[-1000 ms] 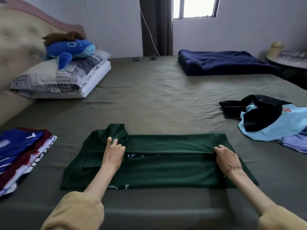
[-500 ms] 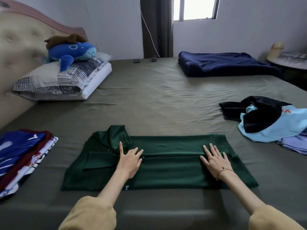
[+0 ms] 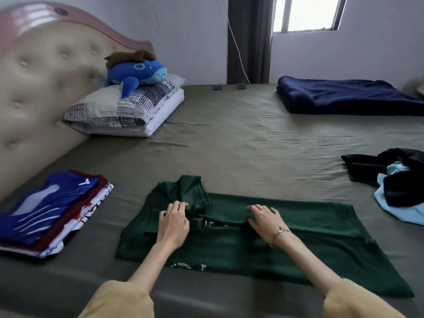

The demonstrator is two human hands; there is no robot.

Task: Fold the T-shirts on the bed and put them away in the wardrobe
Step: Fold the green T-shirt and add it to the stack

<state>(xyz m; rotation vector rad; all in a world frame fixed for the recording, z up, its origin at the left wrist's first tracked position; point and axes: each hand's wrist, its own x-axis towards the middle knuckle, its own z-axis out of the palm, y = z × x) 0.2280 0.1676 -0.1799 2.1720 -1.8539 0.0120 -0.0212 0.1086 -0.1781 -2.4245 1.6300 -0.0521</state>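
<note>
Green shirt (image 3: 263, 244) lies flat at the bed's (image 3: 241, 138) near edge, both hands curled on its middle seam, left hand (image 3: 173, 222) fingers bunching cloth by the collar, right hand (image 3: 266, 220) pinching the flap, likely to straighten the fold; folded stack (image 3: 50, 210) at left edge.

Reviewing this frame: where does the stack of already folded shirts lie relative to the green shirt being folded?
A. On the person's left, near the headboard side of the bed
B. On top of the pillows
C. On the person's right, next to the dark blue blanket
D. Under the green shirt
A: the folded stack lies on the bed sheet to the left of the green shirt, apart from it, below the headboard.
</note>
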